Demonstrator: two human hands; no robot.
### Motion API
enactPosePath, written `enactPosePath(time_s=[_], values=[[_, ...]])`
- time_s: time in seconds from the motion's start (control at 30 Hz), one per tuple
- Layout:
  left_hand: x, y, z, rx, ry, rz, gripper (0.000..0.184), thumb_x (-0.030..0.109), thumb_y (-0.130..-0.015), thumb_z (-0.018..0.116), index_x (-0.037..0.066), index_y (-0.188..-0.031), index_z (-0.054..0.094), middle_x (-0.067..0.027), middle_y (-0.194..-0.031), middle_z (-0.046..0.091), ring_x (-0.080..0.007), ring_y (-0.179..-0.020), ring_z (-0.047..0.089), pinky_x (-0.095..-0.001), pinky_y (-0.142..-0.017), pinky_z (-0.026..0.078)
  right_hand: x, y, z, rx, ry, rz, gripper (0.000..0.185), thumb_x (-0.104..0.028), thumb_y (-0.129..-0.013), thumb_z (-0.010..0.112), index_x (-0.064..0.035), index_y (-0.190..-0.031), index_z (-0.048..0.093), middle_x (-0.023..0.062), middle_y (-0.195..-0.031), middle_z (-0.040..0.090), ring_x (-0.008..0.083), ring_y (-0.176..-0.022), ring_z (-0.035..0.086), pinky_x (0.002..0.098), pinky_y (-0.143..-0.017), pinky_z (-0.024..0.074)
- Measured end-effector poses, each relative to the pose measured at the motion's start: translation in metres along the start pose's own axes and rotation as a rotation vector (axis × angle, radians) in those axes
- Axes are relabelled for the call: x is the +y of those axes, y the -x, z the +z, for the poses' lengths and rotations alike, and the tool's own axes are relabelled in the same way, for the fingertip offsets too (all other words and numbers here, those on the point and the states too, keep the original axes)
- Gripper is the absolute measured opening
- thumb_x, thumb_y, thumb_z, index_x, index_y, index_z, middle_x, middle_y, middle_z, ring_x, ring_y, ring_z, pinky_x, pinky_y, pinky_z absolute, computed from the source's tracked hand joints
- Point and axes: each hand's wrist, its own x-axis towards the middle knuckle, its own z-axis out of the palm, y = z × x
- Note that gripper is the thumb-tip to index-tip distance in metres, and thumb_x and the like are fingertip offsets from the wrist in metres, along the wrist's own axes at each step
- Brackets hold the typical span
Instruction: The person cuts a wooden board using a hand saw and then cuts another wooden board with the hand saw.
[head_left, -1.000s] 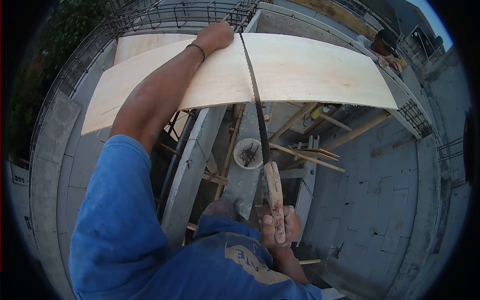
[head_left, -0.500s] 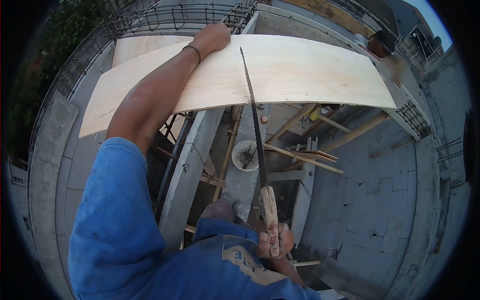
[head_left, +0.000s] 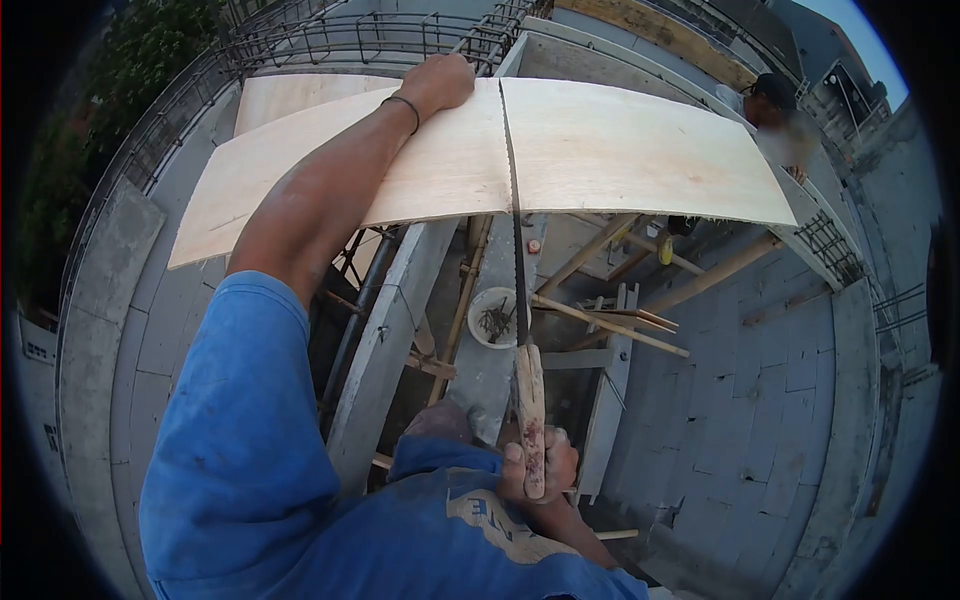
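A pale plywood sheet lies across in front of me. My left hand grips its far edge, with the fingers curled over and partly hidden; the forearm rests along the top. My right hand, low and near my body, is wrapped round the wooden handle of a handsaw. The toothed blade points away from me and crosses the sheet from the near edge to the far one, just right of my left hand. Whether the cut behind the blade is open is hard to make out.
Below the sheet, a white bucket holding dark pieces, perhaps nails, stands on a grey plank. Wooden poles and a concrete beam surround it. Rebar cages run behind. Another person is at the far right.
My right hand has pushed the handsaw forward, so its tip now reaches the far edge of the plywood. My left hand keeps its hold. The view has shifted slightly.
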Motion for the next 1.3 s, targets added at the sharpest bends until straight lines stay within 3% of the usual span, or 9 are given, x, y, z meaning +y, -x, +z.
enactPosePath(time_s=[0.07, 0.13, 0.2, 0.37, 0.57, 0.77, 0.87, 1.13, 1.3], values=[[-0.014, -0.018, 0.018, 0.007, -0.020, 0.041, 0.044, 0.031, -0.104, 0.047, 0.000, -0.123, 0.072, -0.0273, -0.130, 0.068, -0.0446, -0.124, 0.063, -0.0520, -0.106, 0.048, 0.008, -0.027, 0.012, 0.057, 0.001, -0.047, 0.024, -0.011, -0.089, 0.074, 0.0078, -0.096, 0.061, 0.0173, -0.079, 0.072, 0.0255, -0.057, 0.068, 0.0343, -0.055, 0.0548], [-0.016, -0.023, 0.015, 0.025, -0.042, 0.075, 0.044, 0.031, -0.104, 0.047, 0.000, -0.123, 0.072, -0.0274, -0.130, 0.068, -0.0448, -0.124, 0.063, -0.0519, -0.106, 0.048, 0.010, -0.047, 0.015, -0.062, -0.065, 0.132, 0.030, -0.013, -0.090, 0.073, 0.0108, -0.104, 0.061, 0.0163, -0.079, 0.072, 0.0242, -0.059, 0.069, 0.0333, -0.057, 0.0555], [-0.019, -0.024, 0.021, 0.083, -0.044, 0.096, 0.044, 0.029, -0.105, 0.042, -0.001, -0.114, 0.073, -0.0276, -0.120, 0.071, -0.0480, -0.115, 0.065, -0.0568, -0.100, 0.050, 0.012, -0.036, 0.003, -0.055, -0.035, 0.122, 0.030, -0.013, -0.090, 0.074, 0.0109, -0.104, 0.062, 0.0151, -0.077, 0.071, 0.0241, -0.057, 0.068, 0.0333, -0.056, 0.0542], [-0.015, -0.019, 0.008, 0.060, 0.002, 0.049, 0.043, 0.029, -0.103, 0.045, -0.001, -0.118, 0.073, -0.0276, -0.125, 0.069, -0.0457, -0.120, 0.064, -0.0536, -0.103, 0.049, -0.004, 0.022, -0.021, 0.031, 0.023, 0.032, 0.026, -0.012, -0.087, 0.074, 0.0087, -0.098, 0.063, 0.0116, -0.072, 0.067, 0.0248, -0.050, 0.061, 0.0350, -0.050, 0.0475], [-0.012, -0.019, 0.009, 0.026, -0.024, 0.058, 0.042, 0.028, -0.102, 0.048, 0.000, -0.120, 0.073, -0.0268, -0.128, 0.069, -0.0440, -0.123, 0.064, -0.0513, -0.106, 0.048, 0.016, -0.068, 0.015, 0.034, -0.123, 0.171, 0.025, -0.019, -0.092, 0.072, 0.0029, -0.088, 0.061, 0.0124, -0.069, 0.064, 0.0238, -0.052, 0.061, 0.0329, -0.051, 0.0480], [-0.022, -0.025, 0.014, -0.003, -0.036, 0.056, 0.042, 0.029, -0.102, 0.048, 0.000, -0.120, 0.073, -0.0277, -0.128, 0.069, -0.0448, -0.122, 0.064, -0.0521, -0.105, 0.049, -0.018, -0.013, -0.012, 0.030, -0.032, 0.026, 0.027, -0.011, -0.086, 0.075, 0.0106, -0.096, 0.064, 0.0192, -0.079, 0.072, 0.0279, -0.059, 0.070, 0.0336, -0.057, 0.0553], [-0.019, -0.028, 0.018, 0.005, -0.048, 0.097, 0.042, 0.028, -0.102, 0.048, -0.001, -0.119, 0.073, -0.0277, -0.129, 0.068, -0.0451, -0.122, 0.064, -0.0519, -0.105, 0.050, 0.016, -0.049, 0.003, -0.006, -0.137, 0.150, 0.018, -0.012, -0.093, 0.069, 0.0018, -0.087, 0.060, 0.0128, -0.074, 0.066, 0.0205, -0.054, 0.062, 0.0307, -0.054, 0.0489], [-0.017, -0.017, 0.011, 0.099, 0.022, 0.090, 0.049, 0.035, -0.104, 0.045, -0.005, -0.111, 0.073, -0.0317, -0.118, 0.070, -0.0484, -0.114, 0.065, -0.0549, -0.100, 0.051, -0.002, 0.018, -0.005, 0.065, -0.047, 0.050, 0.018, -0.013, -0.090, 0.069, 0.0047, -0.089, 0.063, 0.0155, -0.076, 0.070, 0.0245, -0.056, 0.066, 0.0325, -0.055, 0.0512], [-0.016, -0.019, 0.013, 0.013, -0.024, 0.092, 0.042, 0.031, -0.104, 0.048, 0.002, -0.119, 0.073, -0.0268, -0.126, 0.070, -0.0450, -0.121, 0.065, -0.0537, -0.104, 0.049, 0.019, -0.029, 0.009, 0.011, -0.020, 0.005, 0.020, -0.013, -0.090, 0.069, 0.0061, -0.092, 0.064, 0.0141, -0.074, 0.070, 0.0244, -0.055, 0.064, 0.0336, -0.053, 0.0500]])
